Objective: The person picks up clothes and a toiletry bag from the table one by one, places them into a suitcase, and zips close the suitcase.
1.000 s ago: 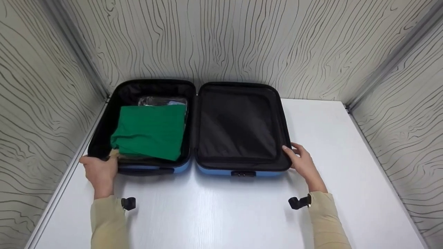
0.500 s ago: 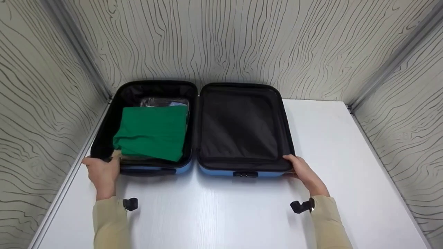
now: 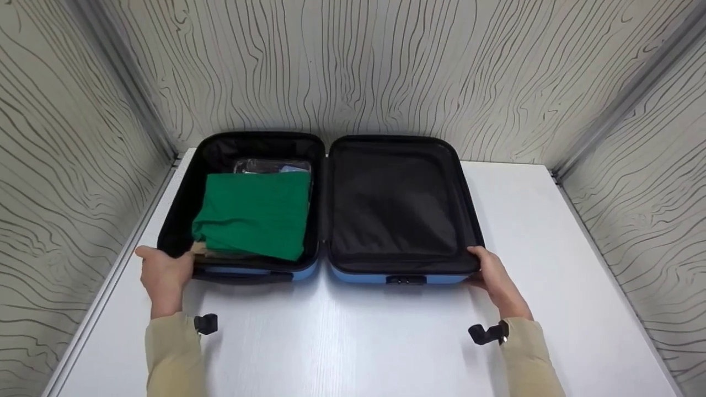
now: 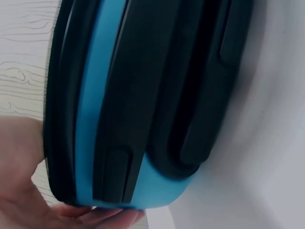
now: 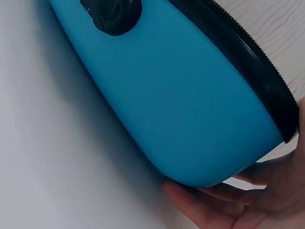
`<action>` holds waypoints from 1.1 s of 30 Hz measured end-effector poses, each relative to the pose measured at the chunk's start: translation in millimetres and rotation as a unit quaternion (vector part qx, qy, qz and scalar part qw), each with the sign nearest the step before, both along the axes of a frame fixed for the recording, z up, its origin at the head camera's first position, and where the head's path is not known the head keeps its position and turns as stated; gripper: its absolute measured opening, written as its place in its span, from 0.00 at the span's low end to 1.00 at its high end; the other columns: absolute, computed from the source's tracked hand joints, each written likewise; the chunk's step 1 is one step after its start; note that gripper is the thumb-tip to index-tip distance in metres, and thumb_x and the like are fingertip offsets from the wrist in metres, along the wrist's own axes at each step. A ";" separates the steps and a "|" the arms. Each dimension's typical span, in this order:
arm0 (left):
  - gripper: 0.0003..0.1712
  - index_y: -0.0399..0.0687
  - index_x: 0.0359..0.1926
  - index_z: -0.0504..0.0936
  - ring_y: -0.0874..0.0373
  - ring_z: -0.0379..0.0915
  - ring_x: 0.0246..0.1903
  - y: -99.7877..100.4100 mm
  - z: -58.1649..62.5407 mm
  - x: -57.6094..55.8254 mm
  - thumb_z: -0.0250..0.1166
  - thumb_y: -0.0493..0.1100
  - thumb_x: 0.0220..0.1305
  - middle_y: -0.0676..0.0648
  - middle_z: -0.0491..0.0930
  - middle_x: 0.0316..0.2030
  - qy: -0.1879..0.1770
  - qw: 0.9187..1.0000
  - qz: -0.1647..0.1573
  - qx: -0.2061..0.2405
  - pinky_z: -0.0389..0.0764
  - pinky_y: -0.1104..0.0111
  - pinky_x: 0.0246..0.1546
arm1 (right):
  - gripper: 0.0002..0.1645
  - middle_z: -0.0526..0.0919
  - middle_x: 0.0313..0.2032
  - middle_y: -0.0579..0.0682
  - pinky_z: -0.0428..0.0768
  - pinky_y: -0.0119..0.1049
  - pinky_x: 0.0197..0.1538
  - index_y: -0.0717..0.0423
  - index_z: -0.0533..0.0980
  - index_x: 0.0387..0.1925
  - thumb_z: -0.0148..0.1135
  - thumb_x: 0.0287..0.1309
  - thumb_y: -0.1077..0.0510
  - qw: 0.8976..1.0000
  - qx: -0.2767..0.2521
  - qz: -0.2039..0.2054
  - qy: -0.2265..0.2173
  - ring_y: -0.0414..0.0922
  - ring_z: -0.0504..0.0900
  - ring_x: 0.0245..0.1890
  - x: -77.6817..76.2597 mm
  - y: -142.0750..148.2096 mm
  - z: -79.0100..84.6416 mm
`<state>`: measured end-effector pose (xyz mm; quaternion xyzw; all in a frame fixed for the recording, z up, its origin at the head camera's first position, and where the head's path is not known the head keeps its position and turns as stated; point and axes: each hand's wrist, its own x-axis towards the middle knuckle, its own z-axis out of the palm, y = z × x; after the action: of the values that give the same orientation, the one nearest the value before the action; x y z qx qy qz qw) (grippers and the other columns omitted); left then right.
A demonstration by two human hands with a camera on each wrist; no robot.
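A blue suitcase [image 3: 306, 271] with black lining lies spread flat on the white table. My left hand [image 3: 167, 275] holds the near left corner of its left half. In the left wrist view, those fingers [image 4: 114, 219] curl around the blue shell below the black side handle [image 4: 190, 138]. At the near right corner, my right hand [image 3: 499, 282] grips with the thumb over the black rim and fingers against the shell, low by the table in the right wrist view. The left half holds a folded green cloth [image 3: 256, 215], over a clear plastic-wrapped item [image 3: 253, 165] and beige fabric [image 3: 212, 251].
Wood-grain patterned walls [image 3: 353, 66] enclose the white table [image 3: 342, 342] at the back and both sides. The suitcase's far edge is close to the back wall. A black combination lock [image 3: 406, 280] sits on the right half's front.
The suitcase has slid right with its contents, away from the left wall. My right hand has shifted from the side to the near corner, thumb on the rim. The left hand keeps its corner.
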<state>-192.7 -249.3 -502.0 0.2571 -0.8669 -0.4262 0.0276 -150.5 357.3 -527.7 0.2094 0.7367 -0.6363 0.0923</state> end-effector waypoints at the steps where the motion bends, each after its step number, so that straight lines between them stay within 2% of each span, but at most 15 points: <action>1: 0.42 0.21 0.66 0.47 0.23 0.70 0.48 1.1 -0.2 0.7 0.58 0.44 0.65 0.17 0.69 0.53 0.001 1.000 -0.009 -0.010 0.72 0.39 0.47 | 0.39 0.71 0.54 0.67 0.83 0.39 0.47 0.77 0.55 0.71 0.41 0.76 0.48 1.000 -0.006 -0.003 -0.002 0.44 0.83 0.39 1.1 3.2 0.6; 6: 0.32 0.22 0.59 0.57 0.27 0.74 0.39 11.5 0.0 3.8 0.59 0.43 0.65 0.19 0.73 0.45 0.012 0.997 -0.058 -0.042 0.76 0.43 0.35 | 0.42 0.57 0.67 0.73 0.83 0.38 0.49 0.77 0.47 0.75 0.40 0.77 0.49 0.999 -0.037 -0.024 -0.013 0.45 0.81 0.45 9.0 26.6 4.1; 9: 0.32 0.22 0.60 0.62 0.30 0.76 0.38 22.3 2.6 3.9 0.60 0.41 0.64 0.19 0.74 0.47 0.016 0.994 -0.095 -0.052 0.78 0.46 0.34 | 0.43 0.50 0.72 0.74 0.83 0.38 0.49 0.76 0.42 0.76 0.39 0.78 0.48 0.998 -0.046 -0.039 -0.017 0.45 0.80 0.46 15.4 43.1 7.4; 14: 0.34 0.21 0.67 0.66 0.33 0.79 0.38 41.8 7.6 -0.3 0.59 0.39 0.65 0.19 0.75 0.52 0.020 0.983 -0.165 -0.078 0.81 0.48 0.34 | 0.44 0.46 0.74 0.71 0.83 0.38 0.50 0.72 0.39 0.78 0.38 0.78 0.45 0.996 -0.051 -0.072 -0.024 0.46 0.80 0.47 26.1 70.3 13.0; 17: 0.32 0.20 0.65 0.69 0.37 0.81 0.34 52.7 9.0 -1.8 0.59 0.39 0.65 0.20 0.77 0.49 0.015 0.978 -0.193 -0.080 0.81 0.51 0.32 | 0.45 0.44 0.76 0.68 0.82 0.38 0.51 0.67 0.38 0.79 0.38 0.78 0.43 0.994 -0.053 -0.093 -0.022 0.47 0.79 0.49 33.3 84.2 15.1; 19: 0.30 0.21 0.64 0.71 0.40 0.81 0.32 59.7 9.7 -2.4 0.60 0.39 0.66 0.22 0.79 0.47 0.012 0.975 -0.206 -0.078 0.81 0.53 0.30 | 0.45 0.46 0.75 0.67 0.82 0.37 0.50 0.66 0.38 0.79 0.38 0.78 0.43 0.992 -0.053 -0.111 -0.017 0.45 0.80 0.47 38.5 91.1 15.2; 22: 0.29 0.21 0.62 0.73 0.42 0.81 0.32 67.3 9.6 -4.3 0.60 0.39 0.66 0.24 0.81 0.45 0.012 0.972 -0.221 -0.077 0.80 0.54 0.29 | 0.46 0.47 0.74 0.64 0.81 0.37 0.52 0.63 0.36 0.80 0.38 0.77 0.42 0.989 -0.064 -0.135 -0.010 0.42 0.80 0.48 45.6 97.0 14.0; 24: 0.28 0.22 0.61 0.74 0.42 0.81 0.32 69.7 9.5 -5.0 0.59 0.39 0.66 0.25 0.81 0.44 0.011 0.971 -0.225 -0.081 0.80 0.54 0.29 | 0.46 0.46 0.74 0.62 0.77 0.39 0.59 0.61 0.35 0.81 0.38 0.77 0.41 0.986 -0.078 -0.144 -0.008 0.47 0.76 0.56 47.5 97.6 12.1; 27: 0.28 0.22 0.61 0.74 0.43 0.81 0.31 69.6 9.1 -5.4 0.59 0.38 0.66 0.25 0.82 0.43 0.007 0.971 -0.224 -0.086 0.80 0.55 0.28 | 0.48 0.41 0.77 0.59 0.62 0.45 0.71 0.56 0.31 0.81 0.39 0.77 0.39 0.982 -0.118 -0.145 0.001 0.54 0.59 0.71 46.3 98.4 4.8; 29: 0.27 0.22 0.61 0.74 0.43 0.81 0.31 68.8 8.6 -5.1 0.59 0.38 0.66 0.26 0.82 0.43 0.005 0.971 -0.223 -0.090 0.80 0.55 0.28 | 0.49 0.40 0.78 0.57 0.54 0.46 0.74 0.54 0.30 0.81 0.40 0.77 0.38 0.980 -0.141 -0.142 0.014 0.53 0.51 0.74 42.9 103.3 -4.5; 31: 0.27 0.23 0.61 0.74 0.44 0.81 0.30 68.4 7.7 -4.5 0.59 0.38 0.66 0.26 0.82 0.43 0.004 0.971 -0.222 -0.089 0.80 0.55 0.27 | 0.45 0.52 0.74 0.58 0.59 0.46 0.72 0.50 0.41 0.81 0.45 0.76 0.38 0.977 -0.158 -0.141 0.030 0.52 0.59 0.70 40.9 109.4 -10.0; 33: 0.27 0.23 0.61 0.75 0.44 0.80 0.30 68.1 6.9 -3.3 0.59 0.38 0.66 0.27 0.82 0.42 0.005 0.972 -0.220 -0.087 0.80 0.56 0.27 | 0.40 0.62 0.67 0.55 0.62 0.46 0.68 0.47 0.51 0.77 0.49 0.74 0.38 0.975 -0.161 -0.144 0.045 0.49 0.65 0.64 39.5 110.0 -8.3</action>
<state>-195.9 -181.2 -495.0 0.0546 -0.9359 -0.3456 -0.0401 -111.0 467.4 -536.0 0.2672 0.5900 -0.7619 -0.0008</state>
